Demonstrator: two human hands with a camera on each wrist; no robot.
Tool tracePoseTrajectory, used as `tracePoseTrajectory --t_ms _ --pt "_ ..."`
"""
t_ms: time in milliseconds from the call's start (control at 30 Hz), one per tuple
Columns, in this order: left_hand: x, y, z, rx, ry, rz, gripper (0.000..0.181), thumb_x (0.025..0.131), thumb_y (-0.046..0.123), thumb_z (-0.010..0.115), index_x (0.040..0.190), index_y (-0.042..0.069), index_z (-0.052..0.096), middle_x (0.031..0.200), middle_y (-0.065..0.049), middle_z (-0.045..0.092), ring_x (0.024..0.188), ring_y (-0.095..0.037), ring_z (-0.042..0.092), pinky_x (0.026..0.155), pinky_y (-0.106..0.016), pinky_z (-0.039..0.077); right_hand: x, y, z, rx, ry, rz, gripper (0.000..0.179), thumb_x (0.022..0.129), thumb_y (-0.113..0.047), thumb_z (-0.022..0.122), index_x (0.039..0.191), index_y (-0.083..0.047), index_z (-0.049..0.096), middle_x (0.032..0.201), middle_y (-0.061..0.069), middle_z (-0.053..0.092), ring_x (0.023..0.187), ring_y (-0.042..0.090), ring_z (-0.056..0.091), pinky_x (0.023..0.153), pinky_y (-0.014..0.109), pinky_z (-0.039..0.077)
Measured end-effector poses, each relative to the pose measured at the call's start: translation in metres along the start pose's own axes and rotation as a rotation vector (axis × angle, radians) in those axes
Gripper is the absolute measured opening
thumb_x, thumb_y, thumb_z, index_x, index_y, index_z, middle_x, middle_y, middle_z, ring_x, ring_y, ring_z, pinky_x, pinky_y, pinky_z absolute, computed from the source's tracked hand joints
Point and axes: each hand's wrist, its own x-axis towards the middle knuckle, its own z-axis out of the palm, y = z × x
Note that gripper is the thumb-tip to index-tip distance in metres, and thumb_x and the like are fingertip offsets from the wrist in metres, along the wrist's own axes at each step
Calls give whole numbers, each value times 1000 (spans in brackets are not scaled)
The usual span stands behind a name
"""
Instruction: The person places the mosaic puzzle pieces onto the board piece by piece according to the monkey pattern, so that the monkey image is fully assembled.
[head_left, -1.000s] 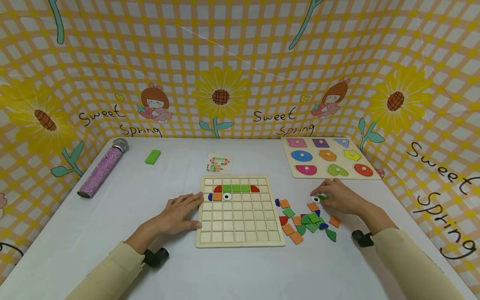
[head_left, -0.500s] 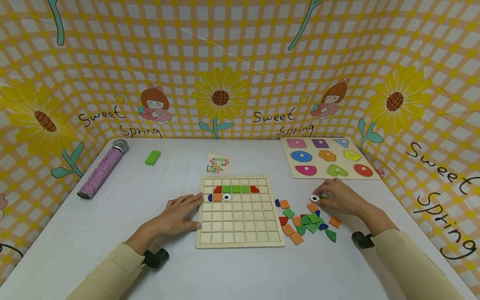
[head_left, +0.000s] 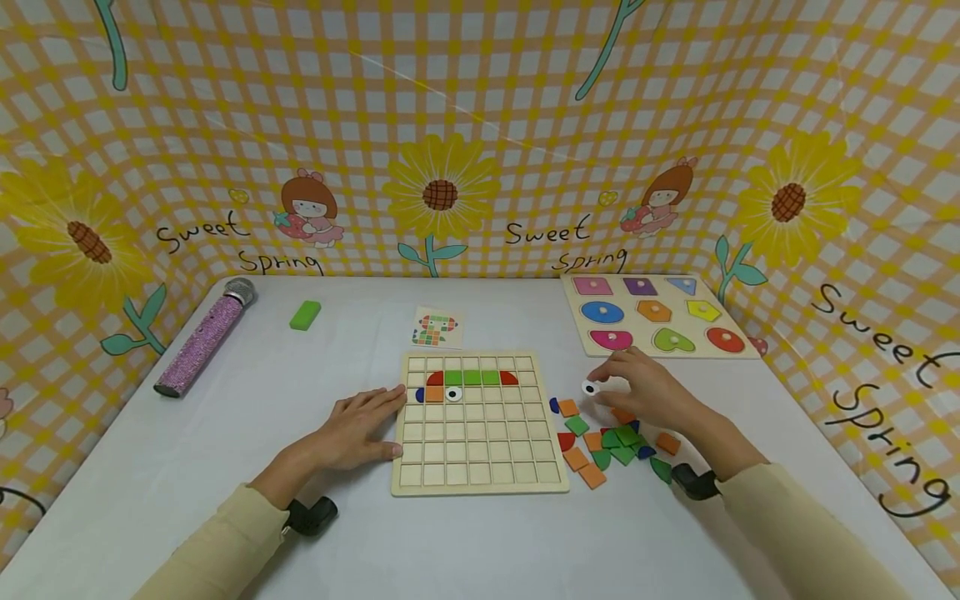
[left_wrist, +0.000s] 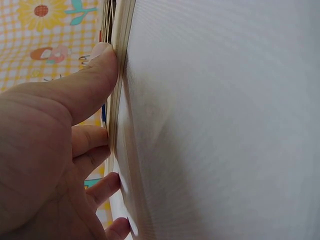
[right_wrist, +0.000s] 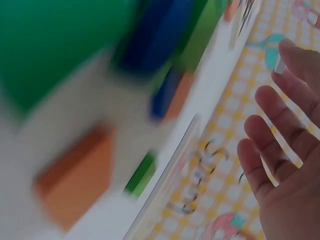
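Note:
My right hand (head_left: 647, 392) pinches a round white eye tile (head_left: 590, 388) with a black dot between thumb and index finger, off the right side of the wooden grid board. In the right wrist view the tile (right_wrist: 280, 65) shows edge-on, the other fingers spread. My left hand (head_left: 356, 433) touches the left edge of the grid board (head_left: 480, 490) with thumb and fingertips, fingers fairly straight. Near the board's top lie red quarter-round tiles (head_left: 509, 378) at both ends of several green squares (head_left: 472, 377). Below are a blue half-round (head_left: 420, 395), an orange square (head_left: 434, 393) and another eye tile (head_left: 453, 394).
Loose orange, green, red and blue tiles (head_left: 626, 436) lie right of the board, partly under my right hand. Behind stand a pattern card (head_left: 437, 328) and a shape puzzle (head_left: 637, 327) with knobs. A green block (head_left: 305, 316) and a glittery pink microphone (head_left: 202, 342) lie at left.
My right hand has lifted away from the far side of the loose tiles and moved left toward the board, carrying the eye tile. The left hand has stayed at the board's edge.

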Motion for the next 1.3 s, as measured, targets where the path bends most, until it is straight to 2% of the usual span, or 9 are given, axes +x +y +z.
tracePoseTrajectory --t_ms 133,267,433,633,733,933,1033,1300 --pt "0 -1 1 4 -1 5 77 87 39 65 148 8 30 157 -8 25 142 -35 23 105 -60 22 4 -20 7 13 30 -48 25 83 -22 72 107 -16 70 106 3 65 111 26 51 92 50 45" --pt "0 -1 0 3 -2 5 77 87 39 65 148 8 30 157 -8 25 142 -36 23 105 -60 22 8 -39 15 16 60 -68 25 82 -22 73 107 -15 70 100 0 65 101 21 53 85 42 48" --pt "0 0 -1 -5 -4 2 76 87 39 65 148 7 31 157 -8 25 142 -36 23 105 -61 21 14 -62 25 39 65 -87 25 83 -23 73 106 -14 70 96 -1 63 95 20 52 79 33 47" --pt "-1 1 -1 -1 -1 5 77 87 39 65 148 7 31 157 -8 25 142 -36 24 105 -61 22 26 -86 34 58 87 -134 24 83 -24 72 104 -13 70 92 -2 63 92 20 51 77 32 46" --pt "-1 0 0 4 0 8 77 87 40 65 148 8 31 157 -8 25 142 -36 24 105 -61 22 34 -96 38 55 90 -132 24 82 -25 73 103 -14 70 92 -3 63 92 19 51 78 32 45" --pt "0 -1 0 6 1 8 77 87 41 64 148 8 31 157 -7 25 142 -36 24 104 -60 22 50 -109 44 39 91 -127 25 82 -25 73 103 -13 71 96 2 65 90 22 52 78 33 46" --pt "0 -1 0 2 -1 6 77 87 41 64 148 9 31 157 -7 25 142 -36 23 105 -60 22 56 -113 46 13 77 -109 25 82 -26 73 104 -14 71 96 4 66 89 19 50 77 31 44" --pt "0 -1 0 1 -4 9 77 87 41 65 148 8 31 157 -7 25 142 -36 23 105 -60 22 67 -110 53 -53 35 -68 25 82 -29 73 103 -16 71 94 2 65 85 16 47 74 30 41"
